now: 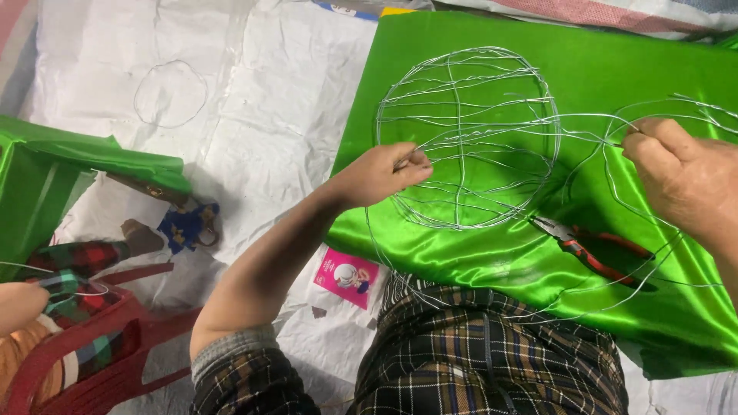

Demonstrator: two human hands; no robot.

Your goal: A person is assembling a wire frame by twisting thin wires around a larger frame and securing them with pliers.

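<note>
- Left hand (382, 175): fingers pinched together on a strand at the near left edge of the wire frame (469, 138).
- Right hand (686, 180): fingers closed on a loose wire (584, 117) running right from the frame.
- Frame lay on green satin cloth (615, 61); red-handled pliers (596, 257) rested near it, to the right.

Single head cam, looks steeply down, close range; wire frame (467, 138) lies just beyond left hand (380, 175) fingers.
</note>
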